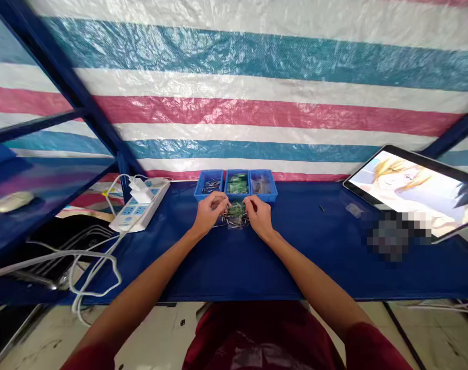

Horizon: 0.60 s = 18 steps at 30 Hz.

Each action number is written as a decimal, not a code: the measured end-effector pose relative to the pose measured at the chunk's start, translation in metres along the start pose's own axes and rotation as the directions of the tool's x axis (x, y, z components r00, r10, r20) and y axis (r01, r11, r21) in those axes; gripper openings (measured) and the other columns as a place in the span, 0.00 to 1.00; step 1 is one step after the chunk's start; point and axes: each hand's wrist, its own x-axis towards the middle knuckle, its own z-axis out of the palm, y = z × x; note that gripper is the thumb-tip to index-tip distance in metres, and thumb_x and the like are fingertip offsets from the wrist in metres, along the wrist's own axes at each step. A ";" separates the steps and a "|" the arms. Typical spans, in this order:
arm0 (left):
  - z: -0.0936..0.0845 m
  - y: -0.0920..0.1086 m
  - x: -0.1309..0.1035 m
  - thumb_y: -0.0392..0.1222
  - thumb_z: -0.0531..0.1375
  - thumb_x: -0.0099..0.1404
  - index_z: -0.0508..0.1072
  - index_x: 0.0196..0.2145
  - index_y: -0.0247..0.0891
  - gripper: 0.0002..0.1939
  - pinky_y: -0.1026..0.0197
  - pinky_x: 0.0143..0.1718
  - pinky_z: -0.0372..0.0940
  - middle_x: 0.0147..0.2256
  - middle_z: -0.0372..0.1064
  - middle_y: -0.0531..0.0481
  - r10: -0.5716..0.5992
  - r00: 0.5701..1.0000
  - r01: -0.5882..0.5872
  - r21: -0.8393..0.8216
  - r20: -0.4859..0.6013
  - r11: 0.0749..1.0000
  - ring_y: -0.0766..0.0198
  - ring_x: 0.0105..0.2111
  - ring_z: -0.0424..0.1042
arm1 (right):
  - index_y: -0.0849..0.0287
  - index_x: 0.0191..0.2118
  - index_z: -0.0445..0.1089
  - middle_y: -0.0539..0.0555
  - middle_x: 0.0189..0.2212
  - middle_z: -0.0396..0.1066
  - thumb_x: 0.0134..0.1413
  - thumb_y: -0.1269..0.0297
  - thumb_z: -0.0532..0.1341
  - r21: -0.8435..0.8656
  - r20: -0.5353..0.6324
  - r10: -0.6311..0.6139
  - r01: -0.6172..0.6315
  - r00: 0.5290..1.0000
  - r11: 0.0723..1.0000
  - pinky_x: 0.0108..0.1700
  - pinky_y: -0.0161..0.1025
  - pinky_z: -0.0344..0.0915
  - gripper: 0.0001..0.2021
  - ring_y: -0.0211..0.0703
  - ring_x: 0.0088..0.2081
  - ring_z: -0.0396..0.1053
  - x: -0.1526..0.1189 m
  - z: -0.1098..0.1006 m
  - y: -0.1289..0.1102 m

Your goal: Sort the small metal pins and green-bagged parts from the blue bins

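Three blue bins stand side by side at the back of the table. The left bin [197, 191] holds dark thin pieces, the middle bin [238, 196] green packets, the right bin [271, 196] clear bags. In front of them lies a pile of small metal pieces [236, 222] with green packets [237, 208] at its back. My left hand [210, 209] is at the pile's left side, fingers pinched together. My right hand [257, 211] is at its right side, thumb and fingers also closed. Whatever the fingertips hold is too small to make out.
A white power strip [151, 205] with a plugged-in charger and cables lies at left. On the blue table [234, 272], a small dark piece [321, 208] and a clear bag [354, 209] lie to the right, near a propped tablet [411, 187] and a blurred patch.
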 end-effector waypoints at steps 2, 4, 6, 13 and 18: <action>-0.001 0.000 0.002 0.50 0.58 0.64 0.74 0.37 0.35 0.14 0.65 0.28 0.65 0.30 0.71 0.49 0.082 0.997 -0.083 0.127 0.015 0.988 0.66 0.27 0.69 | 0.59 0.33 0.69 0.49 0.24 0.68 0.62 0.57 0.50 0.009 -0.032 0.009 -0.009 0.999 1.000 0.31 0.34 0.59 0.15 0.38 0.25 0.64 0.001 0.000 -0.001; -0.002 0.000 0.004 0.49 0.58 0.64 0.76 0.35 0.36 0.14 0.65 0.29 0.65 0.31 0.72 0.48 0.129 0.991 -0.133 0.204 0.036 0.970 0.65 0.29 0.69 | 0.59 0.35 0.70 0.50 0.25 0.69 0.61 0.57 0.51 0.012 -0.039 0.005 -0.004 0.999 1.000 0.32 0.34 0.60 0.14 0.38 0.26 0.65 0.001 0.000 -0.002; -0.003 0.001 0.004 0.49 0.58 0.64 0.78 0.35 0.37 0.14 0.64 0.31 0.65 0.31 0.74 0.48 0.146 0.988 -0.155 0.233 0.058 0.960 0.64 0.29 0.70 | 0.59 0.38 0.70 0.51 0.26 0.70 0.61 0.56 0.52 0.010 -0.020 -0.015 0.015 1.000 1.000 0.33 0.35 0.61 0.14 0.39 0.26 0.65 0.000 0.001 -0.003; -0.002 0.002 0.005 0.48 0.58 0.63 0.76 0.39 0.35 0.14 0.67 0.22 0.60 0.20 0.68 0.54 0.021 0.994 -0.034 0.124 0.107 0.992 0.69 0.17 0.62 | 0.58 0.39 0.72 0.53 0.29 0.72 0.60 0.57 0.54 -0.034 0.076 -0.087 0.090 0.993 0.995 0.33 0.36 0.63 0.14 0.39 0.26 0.66 0.002 0.005 0.002; -0.002 0.002 0.006 0.48 0.57 0.64 0.73 0.41 0.35 0.14 0.68 0.20 0.56 0.17 0.63 0.57 0.022 0.994 -0.031 0.082 0.111 0.996 0.71 0.15 0.58 | 0.59 0.38 0.72 0.54 0.30 0.73 0.61 0.58 0.54 -0.010 0.108 -0.136 0.138 0.985 0.990 0.33 0.35 0.63 0.13 0.39 0.28 0.67 0.004 0.007 0.006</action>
